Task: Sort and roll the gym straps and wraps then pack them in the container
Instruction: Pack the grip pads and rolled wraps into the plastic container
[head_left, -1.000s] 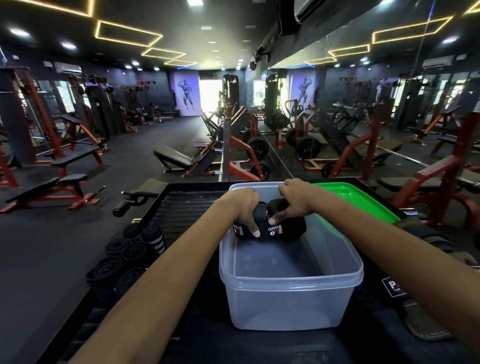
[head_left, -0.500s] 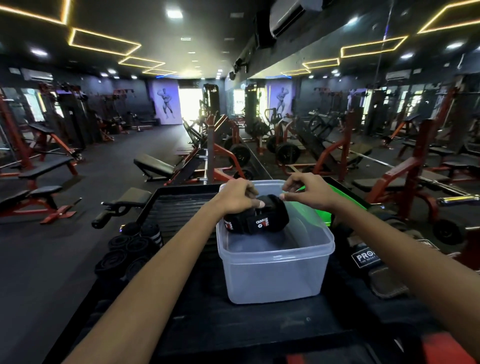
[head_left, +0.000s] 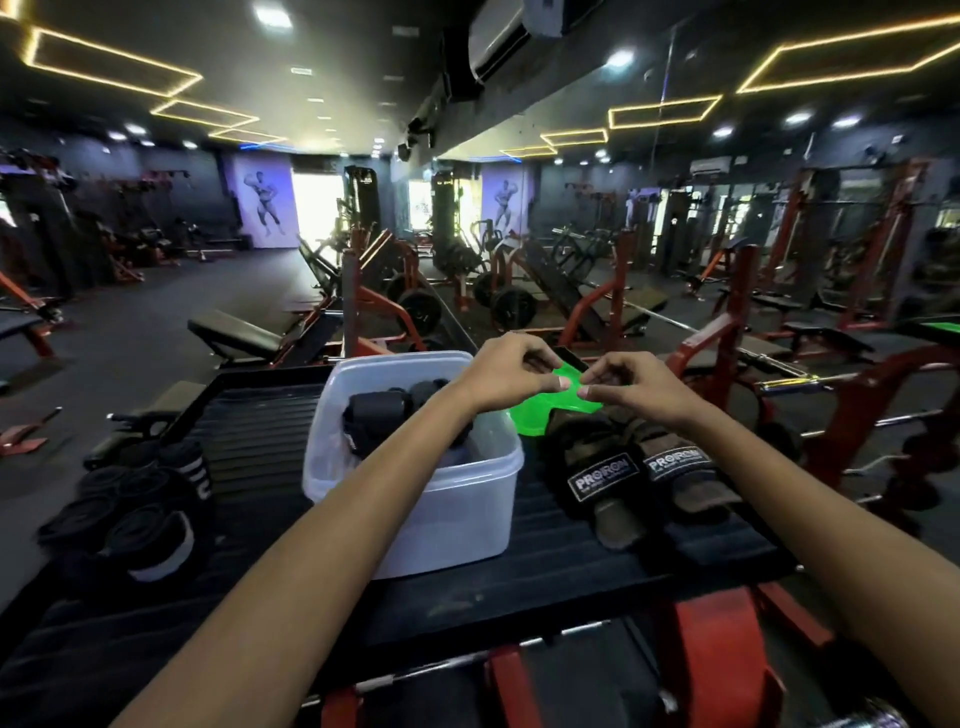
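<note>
A clear plastic container (head_left: 457, 514) stands on a black ribbed platform (head_left: 260, 452). Black rolled wraps (head_left: 379, 410) lie inside it at the far end. My left hand (head_left: 506, 374) and my right hand (head_left: 631, 387) hover side by side to the right of the container, above a green lid (head_left: 535, 415). Both have their fingers curled in, thumbs against the fingertips, and I see nothing held in either. Two black and brown PROIRON straps (head_left: 602, 473) lie flat on the platform just below my right hand.
Several black rolled wraps (head_left: 130, 499) sit in a cluster at the platform's left edge. A red machine frame (head_left: 717, 665) runs under the platform's near side. Benches and weight machines fill the gym floor beyond.
Both hands let go of the rolled wraps, which now lie in the container. The hands moved right, over the green lid. My view swung right, bringing the PROIRON straps into sight.
</note>
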